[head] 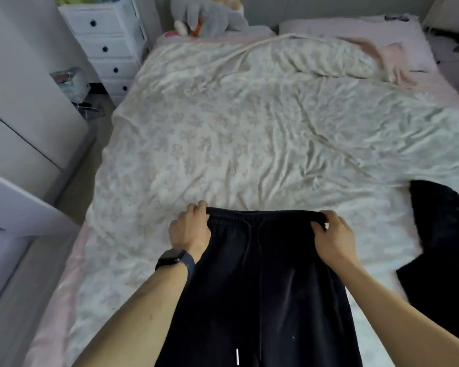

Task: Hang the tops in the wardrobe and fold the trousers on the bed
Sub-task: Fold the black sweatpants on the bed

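While the black trousers (263, 282) lie lengthwise at the near edge of the bed (223, 133), waistband farthest from the person and drawstring trailing down the front, each hand pinches one corner of that waistband. The left hand (190, 229), a dark watch (174, 258) on its wrist, and the right hand (333, 235) both have fingers curled around the elastic. Another dark garment (443, 239) lies just to the right, and a white drawer chest (109, 41) stands by the far left corner.

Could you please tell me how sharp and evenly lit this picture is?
Head view: soft, even light, no hard shadows; the trousers are so dark that little but the drawstring shows; the drawers and toy are blurred; the left and right hands are sharper; the lens stretches the forearms toward the bottom corners.
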`<state>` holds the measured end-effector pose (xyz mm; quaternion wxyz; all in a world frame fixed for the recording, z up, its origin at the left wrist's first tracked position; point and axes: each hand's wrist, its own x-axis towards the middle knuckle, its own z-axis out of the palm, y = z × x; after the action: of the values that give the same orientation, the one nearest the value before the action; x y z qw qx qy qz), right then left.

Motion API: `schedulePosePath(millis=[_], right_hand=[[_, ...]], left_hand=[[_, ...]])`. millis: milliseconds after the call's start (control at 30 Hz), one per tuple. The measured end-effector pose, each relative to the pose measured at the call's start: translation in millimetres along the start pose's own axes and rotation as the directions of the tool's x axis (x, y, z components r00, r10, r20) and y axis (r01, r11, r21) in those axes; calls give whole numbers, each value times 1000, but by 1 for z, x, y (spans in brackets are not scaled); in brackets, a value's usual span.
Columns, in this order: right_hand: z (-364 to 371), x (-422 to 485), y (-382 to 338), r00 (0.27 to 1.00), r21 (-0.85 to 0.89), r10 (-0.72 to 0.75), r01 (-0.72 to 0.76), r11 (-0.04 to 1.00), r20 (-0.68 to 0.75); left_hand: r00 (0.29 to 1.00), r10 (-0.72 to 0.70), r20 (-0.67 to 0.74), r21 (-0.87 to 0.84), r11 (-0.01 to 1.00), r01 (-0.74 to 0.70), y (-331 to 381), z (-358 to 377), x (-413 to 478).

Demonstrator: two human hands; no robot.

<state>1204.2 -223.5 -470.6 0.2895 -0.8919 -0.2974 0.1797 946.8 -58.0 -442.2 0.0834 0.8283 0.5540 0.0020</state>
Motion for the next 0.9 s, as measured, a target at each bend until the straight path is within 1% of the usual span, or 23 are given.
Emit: schedulePosePath(millis=[67,133,200,267,333,400,433,500,567,633,667,700,733,767,800,833,867,900], right_hand=[[15,7,8,1000,-24,10,-10,1000,-7],[26,22,10,999,-87,-29,26,996,-39],[26,39,-1,993,-188,-87,71,980,-75],[30,59,-11,989,-309,-112,79,948,-92],[37,72,-13,998,-376,-52,31,926,-45],[47,73,-11,997,-346,78,-71,935,4],[49,68,-12,994,-311,109,-102,945,7],[52,46,-17,995,-236,95,-94,967,-6],[52,5,-19,1000,-205,17,-16,979,3],[54,-60,-13,988,-240,-155,146,960,-20],[58,-96,-8,966,-258,-256,244,935,-16],[59,-134,0,938,-261,-345,338,904,22],[61,-169,10,909,-258,-406,416,872,94],[61,-200,24,892,-257,-416,451,855,180],[57,-222,40,894,-278,-374,435,856,247],[49,-240,61,920,-332,-276,362,871,280],[35,-257,82,952,-392,-148,248,886,267],[23,-264,101,973,-417,-12,109,902,229]], left_hand=[[1000,3,-24,10,1000,-2,-7,17,11],[998,-5,-58,9,1000,5,-9,34,30],[996,-23,-84,10,1000,23,-11,41,48],[995,-36,-95,31,999,39,-12,53,63],[995,-57,-81,13,998,59,-12,67,66],[998,-52,-39,-9,999,51,-9,76,65],[999,-33,-17,-7,999,33,-8,77,64],[1000,-14,13,-30,999,14,-9,69,54],[999,10,-37,-43,999,-12,-12,56,25],[987,112,-113,-46,992,-118,-10,51,-31],[976,186,-109,-63,979,-194,-7,55,-66],[962,264,-65,-76,960,-269,-4,60,-106],[942,335,-1,-78,939,-334,-5,68,-144],[928,368,62,-63,929,-364,-9,74,-179],[925,363,112,-51,932,-359,-19,78,-203],[930,330,161,-47,944,-327,-31,80,-221],[942,277,190,-29,960,-277,-43,78,-237],[955,223,197,-11,974,-226,-52,76,-241]])
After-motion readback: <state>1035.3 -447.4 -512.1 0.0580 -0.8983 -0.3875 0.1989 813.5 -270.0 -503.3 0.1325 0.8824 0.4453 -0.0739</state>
